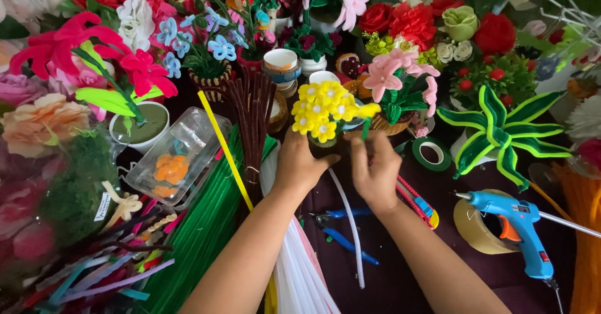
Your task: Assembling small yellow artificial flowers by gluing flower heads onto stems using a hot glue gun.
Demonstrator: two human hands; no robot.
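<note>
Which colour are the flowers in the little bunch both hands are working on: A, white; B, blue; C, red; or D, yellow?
D: the left hand and the right hand meet under a small bunch of yellow flowers, and the petals right above the fingers are plainly yellow.

Yellow flower bunch (pixel 324 110), blue glue gun (pixel 518 225) (orange trigger), green-striped leaf plant (pixel 501 132).

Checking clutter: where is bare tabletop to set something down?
Only a dark strip between the blue pliers and the tape roll, beside the right hand. Flowers crowd the back; pipe cleaners fill the left.
</note>
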